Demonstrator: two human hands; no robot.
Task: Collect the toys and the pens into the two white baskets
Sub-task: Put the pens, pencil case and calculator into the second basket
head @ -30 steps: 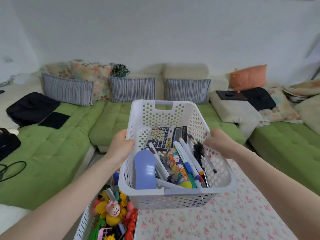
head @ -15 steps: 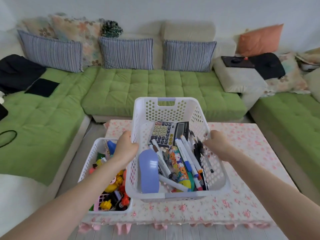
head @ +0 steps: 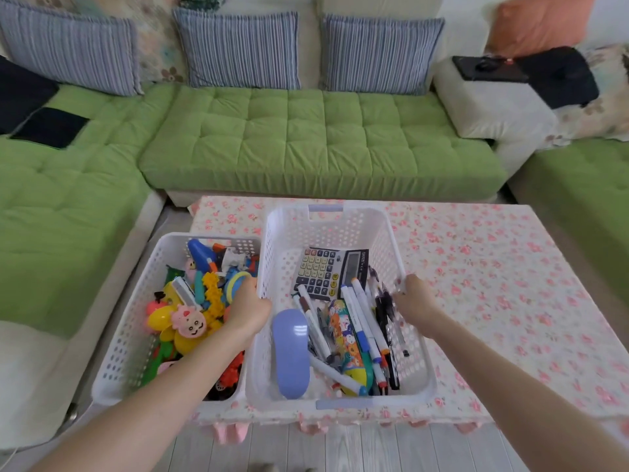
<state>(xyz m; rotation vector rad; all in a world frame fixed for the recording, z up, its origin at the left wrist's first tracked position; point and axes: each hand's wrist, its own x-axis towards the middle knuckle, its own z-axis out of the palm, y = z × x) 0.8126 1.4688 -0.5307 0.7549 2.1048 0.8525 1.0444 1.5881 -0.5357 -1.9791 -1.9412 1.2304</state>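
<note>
Two white perforated baskets stand side by side on the floral table. The right basket [head: 326,229] holds pens [head: 362,321], a calculator [head: 323,272], a patterned pencil case [head: 347,338] and a lilac case [head: 291,352]. My left hand [head: 246,313] grips its left rim and my right hand [head: 413,299] grips its right rim. The left basket [head: 132,321] is packed with colourful plastic toys [head: 190,311]; my left forearm crosses over it.
The table's pink-flowered cloth [head: 493,284] stretches to the right of the baskets. A green sofa [head: 306,137] with striped cushions wraps round the far and left sides. Black items lie on the sofa at left and on a beige pad at right. Pale wooden floor lies below.
The right basket came down from in front of me onto the table beside the toy basket. Both hands stayed on its rims. My view tilted downward.
</note>
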